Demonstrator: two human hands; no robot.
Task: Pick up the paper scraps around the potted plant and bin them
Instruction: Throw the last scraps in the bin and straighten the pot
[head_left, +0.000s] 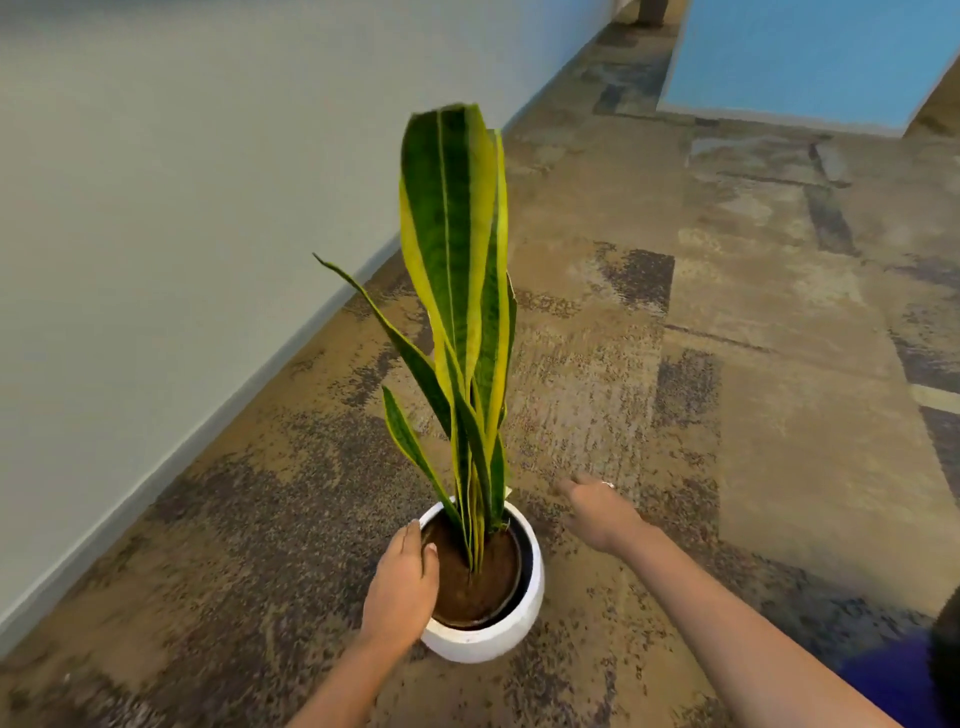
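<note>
A: Head view. Left hand (402, 577) curled over the white pot (491, 631) rim at nine o'clock, fingers bent round the edge, thumb inside against the soil (467, 577). Right hand (597, 512) off at two o'clock from the pot, fingers loosely spread, gripping nothing, hovering over the carpet (753, 415).

B: Paper scraps?

A: None visible; possibly hidden behind the pot. Cannot tell which hand is nearer. Snake plant (457, 249) upright, long axis toward twelve.

B: Writing?

A: None readable.
</note>
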